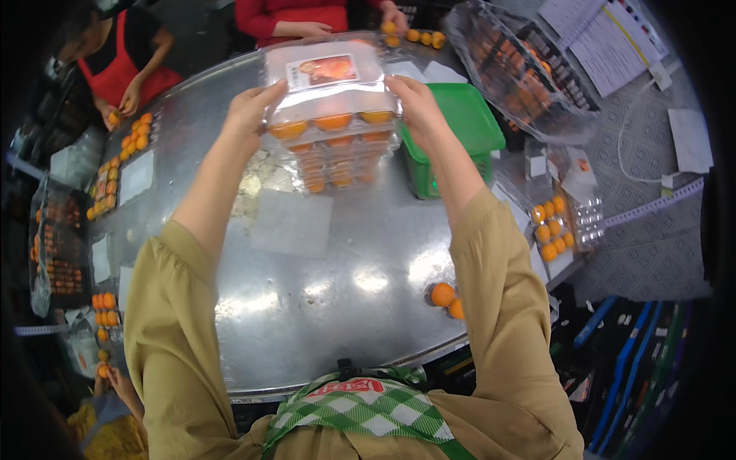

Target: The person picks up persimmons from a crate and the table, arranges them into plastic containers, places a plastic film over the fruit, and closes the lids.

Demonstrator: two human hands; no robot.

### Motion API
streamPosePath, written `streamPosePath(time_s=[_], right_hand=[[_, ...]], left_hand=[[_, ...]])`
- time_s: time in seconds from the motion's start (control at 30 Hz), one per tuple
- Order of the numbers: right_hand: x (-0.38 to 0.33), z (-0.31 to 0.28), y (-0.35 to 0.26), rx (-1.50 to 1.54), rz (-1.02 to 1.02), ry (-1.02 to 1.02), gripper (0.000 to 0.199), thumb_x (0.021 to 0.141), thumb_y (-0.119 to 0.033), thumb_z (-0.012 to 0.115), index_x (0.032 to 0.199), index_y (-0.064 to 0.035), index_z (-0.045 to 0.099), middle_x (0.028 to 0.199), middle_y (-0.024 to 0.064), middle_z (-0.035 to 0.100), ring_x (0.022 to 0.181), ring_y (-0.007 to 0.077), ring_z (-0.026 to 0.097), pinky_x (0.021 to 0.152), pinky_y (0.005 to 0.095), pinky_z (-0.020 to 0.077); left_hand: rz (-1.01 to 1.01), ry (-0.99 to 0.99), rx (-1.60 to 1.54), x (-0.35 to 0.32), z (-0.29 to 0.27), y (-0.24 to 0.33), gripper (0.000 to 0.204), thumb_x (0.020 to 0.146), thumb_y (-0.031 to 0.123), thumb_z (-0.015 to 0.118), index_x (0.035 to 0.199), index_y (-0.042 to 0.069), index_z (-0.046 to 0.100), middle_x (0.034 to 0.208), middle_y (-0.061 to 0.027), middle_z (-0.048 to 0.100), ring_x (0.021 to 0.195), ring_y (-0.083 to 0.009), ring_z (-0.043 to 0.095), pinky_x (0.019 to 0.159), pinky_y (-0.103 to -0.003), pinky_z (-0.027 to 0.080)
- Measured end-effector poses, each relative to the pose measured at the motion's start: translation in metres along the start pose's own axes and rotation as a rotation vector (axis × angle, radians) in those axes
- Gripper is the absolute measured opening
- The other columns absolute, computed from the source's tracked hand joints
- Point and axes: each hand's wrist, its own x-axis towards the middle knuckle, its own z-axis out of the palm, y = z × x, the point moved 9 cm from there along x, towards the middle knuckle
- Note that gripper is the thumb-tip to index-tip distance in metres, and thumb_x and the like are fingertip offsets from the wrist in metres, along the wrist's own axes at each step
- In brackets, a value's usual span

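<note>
Toward the far side of the metal table, my left hand (254, 112) and my right hand (418, 104) grip opposite sides of a clear plastic fruit box (333, 90). A picture label sits on its lid, and round orange fruits show through its near side. Under it stands a stack of similar boxes (337, 166); whether the held box rests on them or hovers just above, I cannot tell. A pale square sheet (292, 222) lies on the table nearer to me. Right of the stack, beside my right forearm, is a green plastic basket (465, 123).
Loose orange fruits (442, 294) lie near the metal table's (345, 307) right edge. A filled fruit tray (553, 228) sits at the right, below a plastic-lined crate (521, 73). Co-workers in red aprons (126, 57) handle fruit across the table; another person's hand (115, 381) is lower left.
</note>
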Motion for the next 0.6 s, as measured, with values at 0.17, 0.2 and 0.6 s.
streamPosePath(time_s=[0.17, 0.2, 0.6], right_hand=[[-0.009, 0.02, 0.003, 0.094, 0.111, -0.044, 0.034, 0.078, -0.011, 0.07, 0.106, 0.0045, 0.063, 0.105, 0.0163, 0.063, 0.082, 0.0273, 0.063, 0.07, 0.0391, 0.0526], [-0.032, 0.026, -0.006, 0.224, 0.127, -0.048, 0.037, 0.077, -0.008, 0.071, 0.109, 0.0054, 0.061, 0.095, 0.0125, 0.065, 0.075, 0.0214, 0.063, 0.063, 0.0338, 0.0517], [-0.367, 0.03, 0.185, 0.256, 0.654, -0.156, 0.069, 0.078, -0.01, 0.074, 0.134, -0.0035, 0.035, 0.09, 0.0065, 0.062, 0.082, 0.0107, 0.057, 0.072, 0.0289, 0.0471]], left_hand=[[0.129, -0.02, 0.008, 0.003, -0.029, 0.003, 0.04, 0.086, 0.021, 0.069, 0.117, -0.003, 0.059, 0.102, -0.008, 0.064, 0.093, -0.015, 0.061, 0.077, -0.027, 0.048], [0.189, -0.097, -0.023, -0.017, -0.028, 0.012, 0.04, 0.088, 0.021, 0.067, 0.119, -0.002, 0.058, 0.105, -0.009, 0.064, 0.095, -0.0156, 0.061, 0.081, -0.028, 0.048], [-0.169, -0.408, 0.243, -0.218, -0.082, -0.162, 0.053, 0.078, 0.004, 0.067, 0.128, -0.001, 0.05, 0.115, -0.0077, 0.059, 0.103, -0.0153, 0.057, 0.087, -0.03, 0.046]])
